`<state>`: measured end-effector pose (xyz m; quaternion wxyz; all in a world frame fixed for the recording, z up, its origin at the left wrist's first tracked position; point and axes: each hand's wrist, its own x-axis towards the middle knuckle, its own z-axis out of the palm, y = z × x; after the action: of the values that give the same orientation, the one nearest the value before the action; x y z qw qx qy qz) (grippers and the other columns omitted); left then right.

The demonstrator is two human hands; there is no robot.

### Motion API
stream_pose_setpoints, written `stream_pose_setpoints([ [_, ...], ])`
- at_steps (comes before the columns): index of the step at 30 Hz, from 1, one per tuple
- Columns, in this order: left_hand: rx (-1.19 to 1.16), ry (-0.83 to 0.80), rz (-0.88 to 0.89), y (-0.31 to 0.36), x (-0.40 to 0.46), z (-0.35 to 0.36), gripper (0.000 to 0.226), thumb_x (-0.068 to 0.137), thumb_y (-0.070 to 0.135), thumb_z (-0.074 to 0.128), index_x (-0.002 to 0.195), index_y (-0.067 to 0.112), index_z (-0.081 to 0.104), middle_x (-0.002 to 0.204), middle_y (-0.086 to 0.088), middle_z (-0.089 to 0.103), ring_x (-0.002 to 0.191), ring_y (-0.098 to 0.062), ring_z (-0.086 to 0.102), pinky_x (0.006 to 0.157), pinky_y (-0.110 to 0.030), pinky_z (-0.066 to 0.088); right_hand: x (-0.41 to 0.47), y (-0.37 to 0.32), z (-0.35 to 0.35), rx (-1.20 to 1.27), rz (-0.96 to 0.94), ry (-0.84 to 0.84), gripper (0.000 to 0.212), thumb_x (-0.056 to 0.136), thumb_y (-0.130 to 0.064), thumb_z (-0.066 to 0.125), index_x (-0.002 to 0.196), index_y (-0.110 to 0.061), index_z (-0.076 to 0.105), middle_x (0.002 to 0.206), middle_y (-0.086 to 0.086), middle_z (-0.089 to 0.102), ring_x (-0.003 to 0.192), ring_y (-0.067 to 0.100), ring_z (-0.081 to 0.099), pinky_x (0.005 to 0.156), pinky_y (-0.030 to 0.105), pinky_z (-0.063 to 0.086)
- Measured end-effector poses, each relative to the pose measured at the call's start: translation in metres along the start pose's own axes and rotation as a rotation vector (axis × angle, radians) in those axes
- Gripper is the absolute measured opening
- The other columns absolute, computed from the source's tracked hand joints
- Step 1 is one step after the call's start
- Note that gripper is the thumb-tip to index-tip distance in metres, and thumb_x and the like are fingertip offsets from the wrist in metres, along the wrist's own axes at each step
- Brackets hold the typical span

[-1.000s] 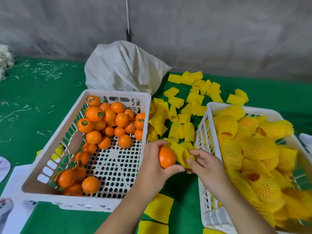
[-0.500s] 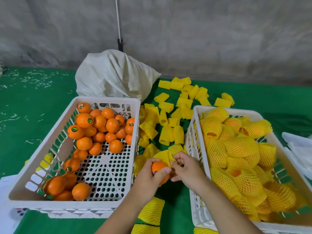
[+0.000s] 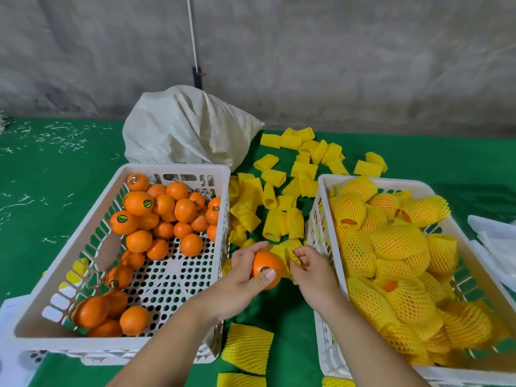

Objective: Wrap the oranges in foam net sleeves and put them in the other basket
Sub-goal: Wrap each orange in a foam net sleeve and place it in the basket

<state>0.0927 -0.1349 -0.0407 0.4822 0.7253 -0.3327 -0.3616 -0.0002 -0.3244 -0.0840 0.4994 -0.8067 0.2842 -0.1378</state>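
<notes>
My left hand (image 3: 245,275) grips a bare orange (image 3: 266,265) between the two baskets. Right beside it my right hand (image 3: 310,270) pinches the edge of a yellow foam net sleeve (image 3: 287,251), which touches the orange's far side. The left white basket (image 3: 69,263) holds several bare oranges (image 3: 164,208). The right white basket (image 3: 318,208) is filled with several oranges wrapped in yellow sleeves (image 3: 396,241).
Loose yellow sleeves (image 3: 282,205) lie scattered on the green cloth (image 3: 55,174) between and behind the baskets; more sleeves (image 3: 247,347) lie near me. A white sack (image 3: 184,127) stands behind the left basket. White sheets (image 3: 497,241) lie at the far right.
Both hands with the orange and sleeve have stayed between the baskets. The sleeve's mouth now sits against the orange's far side, and the sticker side of the orange has turned toward me.
</notes>
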Motion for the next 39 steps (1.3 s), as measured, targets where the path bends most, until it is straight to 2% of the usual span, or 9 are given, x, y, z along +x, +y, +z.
stream_pose_setpoints([
  [4, -0.201, -0.058, -0.002, 0.003, 0.002, 0.003, 0.058, 0.092, 0.058, 0.070, 0.145, 0.043, 0.051, 0.151, 0.004, 0.044, 0.130, -0.018, 0.057, 0.101, -0.037, 0.056, 0.000, 0.002, 0.001, -0.092, -0.026, 0.057, 0.015, 0.100, -0.019, 0.066, 0.114, -0.022, 0.065, 0.105, -0.002, 0.068, 0.098, 0.023, 0.067, 0.085, 0.048, 0.059],
  [7, -0.354, -0.117, 0.016, 0.002, -0.003, -0.001, 0.058, 0.081, 0.053, 0.077, 0.136, 0.041, 0.066, 0.157, 0.018, 0.038, 0.139, -0.014, 0.051, 0.091, -0.036, 0.060, -0.003, 0.003, 0.002, -0.186, -0.105, 0.131, 0.014, 0.095, -0.015, 0.072, 0.105, -0.020, 0.064, 0.089, -0.007, 0.062, 0.089, 0.020, 0.062, 0.076, 0.039, 0.055],
  [11, -0.286, -0.199, -0.001, 0.006, -0.004, -0.002, 0.056, 0.077, 0.057, 0.077, 0.132, 0.052, 0.066, 0.156, 0.028, 0.031, 0.144, -0.001, 0.038, 0.099, -0.032, 0.055, -0.005, 0.004, 0.004, -0.137, -0.182, 0.063, 0.018, 0.091, -0.010, 0.075, 0.097, -0.020, 0.062, 0.082, -0.010, 0.054, 0.082, 0.015, 0.060, 0.076, 0.039, 0.056],
  [15, -0.205, -0.079, 0.019, 0.006, 0.002, 0.005, 0.065, 0.074, 0.060, 0.075, 0.135, 0.045, 0.059, 0.155, 0.021, 0.038, 0.138, 0.004, 0.042, 0.104, -0.028, 0.053, -0.010, 0.007, 0.004, -0.154, -0.273, 0.079, 0.017, 0.093, -0.024, 0.074, 0.105, -0.032, 0.064, 0.097, -0.025, 0.059, 0.090, -0.007, 0.057, 0.074, 0.018, 0.045],
  [21, -0.331, 0.135, 0.023, -0.003, 0.003, 0.005, 0.078, 0.073, 0.063, 0.079, 0.142, 0.034, 0.055, 0.138, 0.001, 0.062, 0.123, -0.017, 0.065, 0.104, -0.038, 0.056, -0.021, -0.011, -0.001, 0.109, -0.228, 0.106, 0.018, 0.097, -0.027, 0.069, 0.106, -0.042, 0.065, 0.095, -0.010, 0.072, 0.091, 0.016, 0.070, 0.079, 0.051, 0.059],
  [26, -0.353, 0.293, 0.113, -0.002, 0.004, 0.008, 0.077, 0.078, 0.046, 0.082, 0.141, 0.032, 0.042, 0.133, -0.008, 0.056, 0.110, -0.014, 0.065, 0.095, -0.035, 0.058, -0.048, -0.031, -0.001, 0.078, -0.349, 0.118, 0.016, 0.095, -0.046, 0.053, 0.111, -0.047, 0.058, 0.092, -0.016, 0.067, 0.077, 0.018, 0.071, 0.069, 0.041, 0.060],
  [30, -0.444, 0.357, 0.216, 0.001, 0.000, 0.007, 0.069, 0.100, 0.024, 0.069, 0.155, 0.038, 0.029, 0.131, 0.036, 0.058, 0.115, 0.011, 0.062, 0.088, -0.018, 0.057, -0.057, -0.047, -0.001, -0.086, -0.539, 0.091, 0.016, 0.100, -0.035, 0.052, 0.115, -0.038, 0.055, 0.102, -0.028, 0.059, 0.083, 0.002, 0.064, 0.070, 0.017, 0.051],
  [34, -0.600, 0.313, 0.155, 0.004, -0.001, 0.007, 0.046, 0.100, 0.036, 0.055, 0.145, 0.028, 0.049, 0.134, -0.010, 0.065, 0.114, -0.023, 0.071, 0.085, -0.035, 0.061, -0.064, -0.060, 0.004, -0.036, -0.543, 0.058, 0.013, 0.100, -0.030, 0.057, 0.112, -0.033, 0.057, 0.100, -0.027, 0.059, 0.082, -0.002, 0.061, 0.069, 0.008, 0.042],
  [39, -0.582, 0.116, 0.102, -0.001, -0.005, 0.004, 0.062, 0.097, 0.018, 0.063, 0.151, 0.035, 0.037, 0.138, -0.007, 0.063, 0.128, -0.028, 0.063, 0.099, -0.038, 0.057, -0.049, -0.079, 0.008, 0.038, -0.359, 0.133, 0.012, 0.099, -0.022, 0.062, 0.109, -0.028, 0.060, 0.079, -0.015, 0.058, 0.064, 0.006, 0.059, 0.055, 0.020, 0.040],
])
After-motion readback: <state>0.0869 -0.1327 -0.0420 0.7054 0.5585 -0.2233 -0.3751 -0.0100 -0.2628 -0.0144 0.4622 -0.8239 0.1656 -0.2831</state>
